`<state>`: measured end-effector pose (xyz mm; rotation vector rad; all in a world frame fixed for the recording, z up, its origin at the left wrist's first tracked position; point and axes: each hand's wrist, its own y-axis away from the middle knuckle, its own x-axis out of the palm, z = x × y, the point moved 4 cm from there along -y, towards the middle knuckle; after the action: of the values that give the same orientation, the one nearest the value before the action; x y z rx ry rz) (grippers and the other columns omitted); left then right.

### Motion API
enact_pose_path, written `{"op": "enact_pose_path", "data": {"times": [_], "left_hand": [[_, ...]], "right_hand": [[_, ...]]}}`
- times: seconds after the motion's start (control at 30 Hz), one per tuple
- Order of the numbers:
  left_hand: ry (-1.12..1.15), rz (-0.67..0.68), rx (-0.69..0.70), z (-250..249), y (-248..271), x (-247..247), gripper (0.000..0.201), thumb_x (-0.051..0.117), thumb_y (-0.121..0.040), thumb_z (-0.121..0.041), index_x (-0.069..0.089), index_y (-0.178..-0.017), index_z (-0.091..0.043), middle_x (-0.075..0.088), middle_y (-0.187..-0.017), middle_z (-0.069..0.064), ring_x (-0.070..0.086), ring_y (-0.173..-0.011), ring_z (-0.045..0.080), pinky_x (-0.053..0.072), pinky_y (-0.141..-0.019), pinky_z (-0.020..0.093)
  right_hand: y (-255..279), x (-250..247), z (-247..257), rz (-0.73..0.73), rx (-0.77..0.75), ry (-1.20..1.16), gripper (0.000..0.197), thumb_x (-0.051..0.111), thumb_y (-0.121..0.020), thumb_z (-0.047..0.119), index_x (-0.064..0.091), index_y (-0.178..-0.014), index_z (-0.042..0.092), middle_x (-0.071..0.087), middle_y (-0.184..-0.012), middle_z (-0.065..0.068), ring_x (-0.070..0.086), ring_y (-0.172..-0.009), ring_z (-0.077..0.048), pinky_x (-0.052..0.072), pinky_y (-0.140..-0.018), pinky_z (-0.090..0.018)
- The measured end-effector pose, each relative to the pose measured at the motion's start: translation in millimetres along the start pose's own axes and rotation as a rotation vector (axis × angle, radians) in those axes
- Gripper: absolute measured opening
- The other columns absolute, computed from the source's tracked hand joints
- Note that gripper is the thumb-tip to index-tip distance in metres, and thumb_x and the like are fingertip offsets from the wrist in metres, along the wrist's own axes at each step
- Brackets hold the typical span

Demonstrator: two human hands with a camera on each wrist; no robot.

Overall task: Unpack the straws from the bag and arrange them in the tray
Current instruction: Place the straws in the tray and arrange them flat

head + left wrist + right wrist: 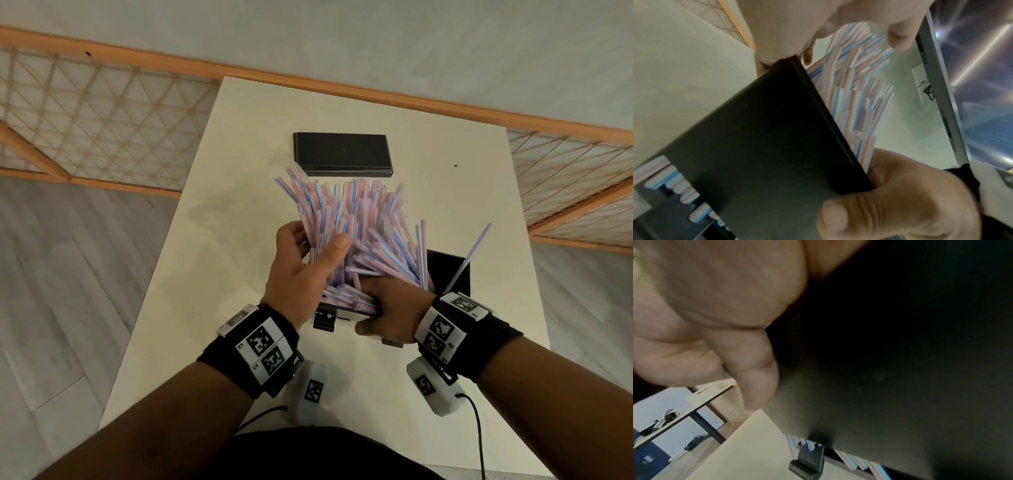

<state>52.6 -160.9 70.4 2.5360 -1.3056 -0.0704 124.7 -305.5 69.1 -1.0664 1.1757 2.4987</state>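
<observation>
A thick bundle of red, white and blue striped straws stands fanned out in a black tray that is tilted up off the white table. My left hand grips the bundle's left side, thumb laid across the straws. My right hand holds the tray's near edge, fingers among the straws and thumb underneath. One straw sticks out to the right. The left wrist view shows the tray's dark underside, the straws and my right hand pinching its edge. No bag is in view.
A flat black rectangular lid or box lies on the table beyond the straws. A small black clip-like piece sits under the tray's near edge. The table's left and right edges drop to the floor, with wooden lattice screens behind.
</observation>
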Motion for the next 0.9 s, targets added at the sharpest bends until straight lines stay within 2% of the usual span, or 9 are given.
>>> {"op": "enact_pose_path", "data": {"times": [0.13,0.23,0.37,0.47,0.53,0.63,0.73,0.83,0.9], "left_hand": [[-0.064,0.012,0.078,-13.9,3.9,1.4,0.086,0.075,-0.072,-0.066,0.048,-0.130,-0.009,0.066,-0.126,0.008,0.066,-0.117,0.023,0.052,-0.104,0.051],[-0.049,0.005,0.103,-18.1,3.9,2.6,0.086,0.074,-0.073,-0.069,0.048,-0.129,-0.008,0.066,-0.126,0.010,0.066,-0.117,0.027,0.051,-0.104,0.056],[-0.010,-0.007,0.102,-19.5,6.5,2.6,0.105,0.069,-0.064,-0.087,0.047,-0.133,-0.010,0.065,-0.129,0.006,0.065,-0.121,0.022,0.051,-0.105,0.052],[0.006,-0.042,0.096,-14.4,4.9,-0.4,0.104,0.067,-0.063,-0.089,0.047,-0.131,-0.012,0.065,-0.127,0.002,0.066,-0.120,0.019,0.052,-0.105,0.051],[-0.069,-0.040,0.090,-9.8,2.1,0.7,0.097,0.068,-0.067,-0.085,0.047,-0.130,-0.016,0.064,-0.127,-0.002,0.065,-0.120,0.016,0.051,-0.106,0.049],[-0.187,-0.005,0.068,-4.2,0.5,3.8,0.091,0.069,-0.064,-0.075,0.043,-0.131,-0.018,0.060,-0.126,-0.012,0.064,-0.113,0.001,0.055,-0.101,0.037],[-0.184,0.001,0.052,2.1,0.9,2.3,0.093,0.076,-0.062,-0.069,0.041,-0.132,-0.019,0.057,-0.129,-0.014,0.065,-0.115,0.006,0.057,-0.098,0.037],[-0.204,0.014,0.056,2.4,1.0,2.9,0.090,0.086,-0.067,-0.057,0.041,-0.133,-0.016,0.060,-0.123,-0.015,0.069,-0.107,0.004,0.058,-0.091,0.026],[-0.211,0.017,0.057,0.7,0.6,4.2,0.089,0.085,-0.069,-0.056,0.041,-0.133,-0.013,0.060,-0.116,-0.017,0.068,-0.097,-0.008,0.055,-0.083,0.012]], "right_hand": [[-1.4,2.6,4.8,-0.069,-0.042,-0.043,0.053,0.071,-0.086,0.042,0.051,-0.128,0.016,0.062,-0.106,0.000,0.060,-0.108,-0.028,0.035,-0.082,-0.020],[-0.3,3.3,9.5,-0.157,-0.132,-0.120,0.069,0.060,-0.078,0.068,0.054,-0.128,0.021,0.065,-0.120,-0.001,0.059,-0.114,-0.022,0.047,-0.095,-0.034],[1.9,-2.1,10.5,-0.328,-0.178,-0.194,0.053,0.061,-0.074,0.067,0.063,-0.099,0.021,0.065,-0.089,0.004,0.061,-0.085,-0.017,0.050,-0.075,-0.035],[2.6,0.7,13.8,-0.333,-0.159,-0.122,0.040,0.061,-0.072,0.071,0.050,-0.080,0.033,0.052,-0.072,0.011,0.049,-0.067,-0.009,0.038,-0.063,-0.027],[3.0,5.7,14.7,-0.285,-0.111,-0.001,0.051,0.062,-0.071,0.076,0.053,-0.092,0.029,0.054,-0.083,0.011,0.049,-0.073,-0.013,0.037,-0.069,-0.025],[15.9,-1.2,16.9,-0.334,-0.109,0.050,0.055,0.068,-0.079,0.059,0.056,-0.115,0.020,0.064,-0.106,0.002,0.060,-0.094,-0.022,0.046,-0.078,-0.028],[44.7,-16.3,17.7,-0.445,-0.204,0.015,0.044,0.068,-0.079,0.047,0.062,-0.113,0.021,0.070,-0.101,0.002,0.065,-0.091,-0.020,0.053,-0.079,-0.032],[70.0,-34.6,-8.5,-0.617,-0.030,-0.090,0.027,0.072,-0.076,0.045,0.063,-0.082,0.021,0.067,-0.072,0.006,0.063,-0.067,-0.016,0.053,-0.066,-0.031],[80.4,-48.6,-38.4,-0.701,0.198,-0.141,0.027,0.076,-0.076,0.043,0.060,-0.079,0.021,0.064,-0.066,0.008,0.061,-0.065,-0.014,0.047,-0.063,-0.028]]}}
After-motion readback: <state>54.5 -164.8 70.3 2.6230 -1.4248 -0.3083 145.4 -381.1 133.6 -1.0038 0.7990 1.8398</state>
